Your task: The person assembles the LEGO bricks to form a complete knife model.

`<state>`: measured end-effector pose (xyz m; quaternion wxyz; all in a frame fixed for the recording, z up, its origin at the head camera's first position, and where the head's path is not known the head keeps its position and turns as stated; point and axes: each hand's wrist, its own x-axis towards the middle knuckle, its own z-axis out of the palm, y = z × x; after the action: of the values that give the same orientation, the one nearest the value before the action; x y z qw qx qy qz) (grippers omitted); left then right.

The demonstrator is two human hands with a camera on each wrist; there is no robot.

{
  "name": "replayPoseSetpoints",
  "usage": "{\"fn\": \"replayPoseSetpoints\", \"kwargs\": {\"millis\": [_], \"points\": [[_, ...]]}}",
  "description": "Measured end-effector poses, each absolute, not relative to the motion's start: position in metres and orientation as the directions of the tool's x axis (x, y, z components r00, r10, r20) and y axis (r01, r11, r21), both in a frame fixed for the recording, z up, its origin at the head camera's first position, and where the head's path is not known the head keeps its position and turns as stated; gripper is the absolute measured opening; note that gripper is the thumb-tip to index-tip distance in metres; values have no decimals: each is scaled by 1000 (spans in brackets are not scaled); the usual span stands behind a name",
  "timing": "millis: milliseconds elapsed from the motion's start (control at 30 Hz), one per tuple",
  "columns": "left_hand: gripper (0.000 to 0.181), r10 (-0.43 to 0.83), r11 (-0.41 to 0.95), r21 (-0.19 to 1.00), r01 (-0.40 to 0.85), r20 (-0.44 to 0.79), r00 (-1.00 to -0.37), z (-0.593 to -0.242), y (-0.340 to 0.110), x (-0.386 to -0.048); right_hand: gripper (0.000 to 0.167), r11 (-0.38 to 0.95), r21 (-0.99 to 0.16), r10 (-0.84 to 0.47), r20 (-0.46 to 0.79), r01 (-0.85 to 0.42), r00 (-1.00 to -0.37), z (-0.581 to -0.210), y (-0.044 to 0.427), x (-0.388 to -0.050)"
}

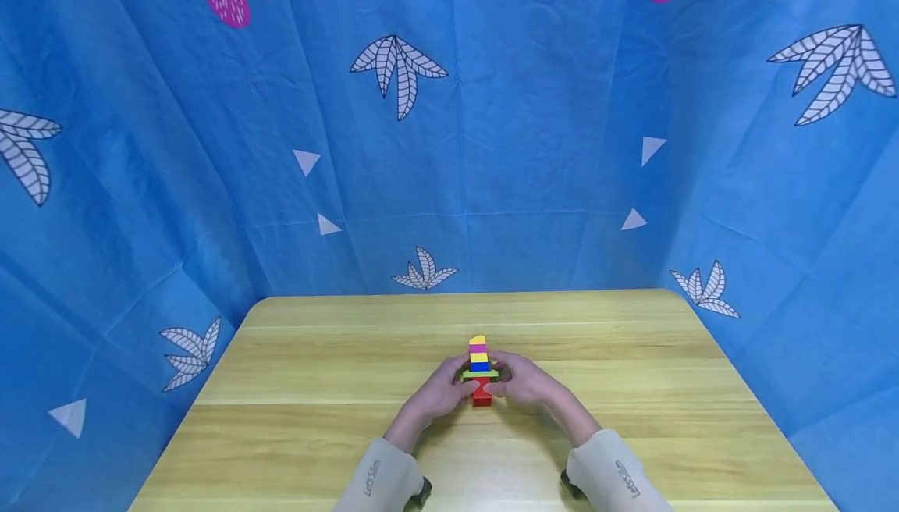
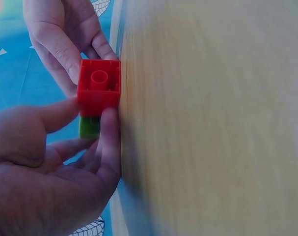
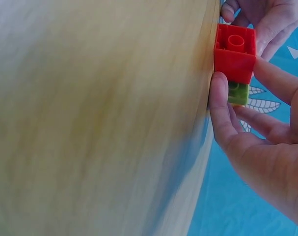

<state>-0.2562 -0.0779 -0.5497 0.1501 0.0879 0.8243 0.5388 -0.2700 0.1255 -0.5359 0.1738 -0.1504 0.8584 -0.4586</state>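
A stack of toy building blocks [image 1: 480, 357] is between my hands near the middle of the table. Its red block [image 1: 482, 392] is the end nearest me, then come a light green piece [image 1: 481, 374], blue, yellow, magenta and a yellow end. Both wrist views look into the hollow underside of the red block [image 2: 99, 78], which points back at the cameras. My left hand [image 1: 442, 389] grips the stack from the left, thumb and fingers around the red block. From the right, my right hand [image 1: 528, 381] pinches the same block. Fingers partly cover the green piece [image 3: 238, 93].
The stack is held low at the wooden table [image 1: 316, 371], whose rounded far corners show. Blue patterned cloth [image 1: 534, 145] hangs behind and along both sides. Light sleeves [image 1: 382, 474] cover both forearms.
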Motion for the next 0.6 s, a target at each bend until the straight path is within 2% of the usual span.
{"fn": "replayPoseSetpoints", "kwargs": {"millis": [600], "points": [[60, 303, 413, 911, -17, -155, -940, -550, -77, -257, 70, 539, -838, -399, -168, -82, -901, -538, 126, -271]]}}
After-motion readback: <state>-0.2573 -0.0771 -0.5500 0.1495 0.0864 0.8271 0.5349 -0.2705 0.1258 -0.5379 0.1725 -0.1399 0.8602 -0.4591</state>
